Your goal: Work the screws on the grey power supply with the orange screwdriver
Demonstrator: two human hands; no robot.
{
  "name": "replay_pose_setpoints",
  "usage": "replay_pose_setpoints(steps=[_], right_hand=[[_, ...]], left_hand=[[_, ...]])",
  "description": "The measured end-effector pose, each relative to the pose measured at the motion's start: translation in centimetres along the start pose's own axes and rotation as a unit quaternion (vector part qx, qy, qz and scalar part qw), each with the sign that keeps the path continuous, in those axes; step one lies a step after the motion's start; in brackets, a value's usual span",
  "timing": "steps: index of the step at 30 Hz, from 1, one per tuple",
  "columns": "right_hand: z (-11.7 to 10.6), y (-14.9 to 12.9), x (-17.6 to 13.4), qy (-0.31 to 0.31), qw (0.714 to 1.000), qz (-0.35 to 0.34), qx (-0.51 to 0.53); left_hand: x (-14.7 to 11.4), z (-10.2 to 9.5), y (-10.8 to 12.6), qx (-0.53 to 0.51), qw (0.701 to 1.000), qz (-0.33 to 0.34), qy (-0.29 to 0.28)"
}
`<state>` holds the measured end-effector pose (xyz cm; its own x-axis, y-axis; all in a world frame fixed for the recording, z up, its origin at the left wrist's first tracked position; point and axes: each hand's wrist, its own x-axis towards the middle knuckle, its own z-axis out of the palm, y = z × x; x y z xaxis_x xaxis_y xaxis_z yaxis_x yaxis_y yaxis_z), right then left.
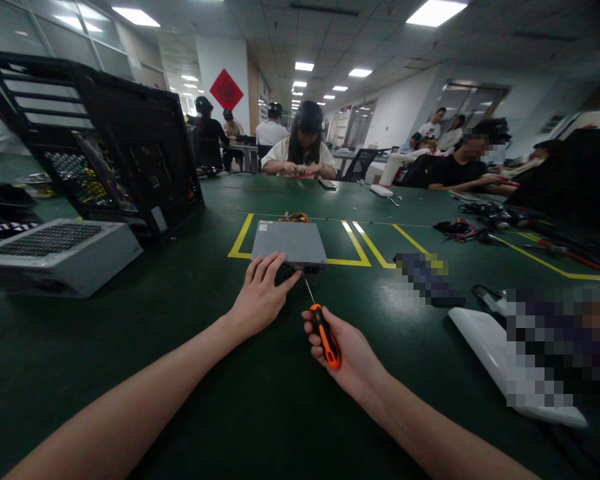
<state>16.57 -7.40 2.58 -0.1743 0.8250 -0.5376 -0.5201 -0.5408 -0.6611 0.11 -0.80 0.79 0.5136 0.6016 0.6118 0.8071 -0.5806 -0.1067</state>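
Note:
A grey metal computer power supply [290,241] lies on the green table in front of me, a bundle of coloured wires behind it. My left hand [263,290] grips its near edge, fingers over the top and thumb stretched along the front face. In my right hand [347,340] is a screwdriver [325,337] with an orange and black handle, the fingers closed round it. Its thin shaft points up and away to the front face, with the tip beside my left thumb. Whether the tip sits in a screw is too small to tell.
At left stand a black computer case [145,160] and a second power supply [65,257]. Yellow tape [350,263] marks the table. To the right are a white device [490,353], partly pixelated, and tangled cables [500,217]. A person [307,143] sits opposite.

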Motion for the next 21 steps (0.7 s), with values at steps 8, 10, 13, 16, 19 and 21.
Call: replay_pose_setpoints(steps=[8,10,13,16,19,21], right_hand=[[-0.25,0.05,0.04,-0.002,1.000,-0.002,-0.003],[-0.27,0.04,0.06,0.006,1.000,-0.002,-0.002],[-0.24,0.02,0.06,0.013,1.000,-0.011,0.000],[-0.22,0.01,0.03,0.006,1.000,-0.008,-0.008],[-0.15,0.00,-0.03,0.008,1.000,0.001,-0.005],[-0.10,-0.02,-0.08,0.013,1.000,-0.005,-0.003]], left_hand=[[-0.01,0.00,0.01,0.006,1.000,-0.001,-0.002],[-0.01,-0.02,0.00,0.011,1.000,0.001,-0.007],[-0.01,-0.02,0.00,0.018,1.000,0.003,-0.014],[0.00,0.07,0.02,0.018,1.000,0.002,-0.011],[0.01,0.13,0.04,0.017,1.000,0.000,-0.007],[0.00,0.09,0.04,0.016,1.000,0.002,-0.007]])
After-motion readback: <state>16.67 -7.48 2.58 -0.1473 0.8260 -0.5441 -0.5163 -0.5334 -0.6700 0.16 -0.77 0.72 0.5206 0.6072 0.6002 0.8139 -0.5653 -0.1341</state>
